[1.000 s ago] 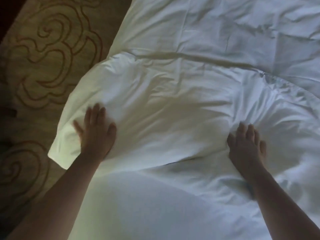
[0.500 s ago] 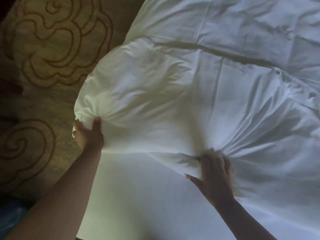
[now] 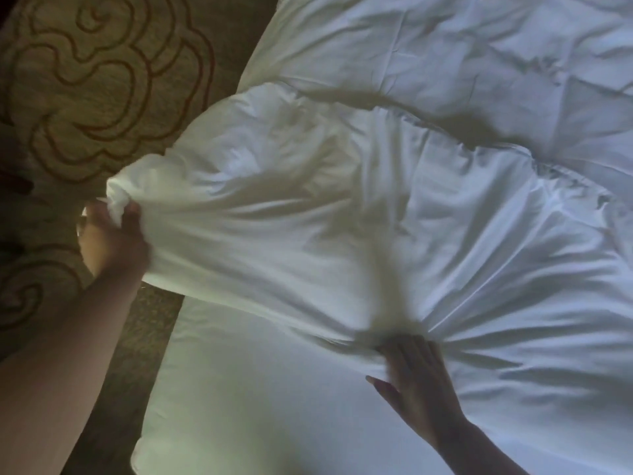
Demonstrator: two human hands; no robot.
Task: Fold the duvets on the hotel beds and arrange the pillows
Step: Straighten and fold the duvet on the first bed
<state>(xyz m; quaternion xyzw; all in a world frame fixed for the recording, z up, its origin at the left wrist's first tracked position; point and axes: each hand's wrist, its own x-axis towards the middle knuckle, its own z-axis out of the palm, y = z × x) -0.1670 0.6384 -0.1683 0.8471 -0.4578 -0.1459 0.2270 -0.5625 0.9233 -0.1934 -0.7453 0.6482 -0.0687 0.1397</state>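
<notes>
A thick white duvet (image 3: 308, 214) lies rumpled across the bed, its near part folded over the layer behind it. My left hand (image 3: 109, 241) grips the duvet's left corner, bunched and held out past the bed's edge over the carpet. My right hand (image 3: 414, 378) clutches the duvet's near edge in the middle of the bed, creases fanning out from its fingers. Below that edge shows the smooth white bed sheet (image 3: 267, 406). No pillow is in view.
Patterned carpet (image 3: 96, 80) with brown swirls covers the floor to the left of the bed. The mattress's left edge (image 3: 154, 389) runs down the lower left. More crumpled duvet (image 3: 462, 53) fills the upper right.
Both hands went from lying flat on the duvet to gripping it. The left hand has pulled the corner out to the left over the carpet; the right hand gathered the near edge.
</notes>
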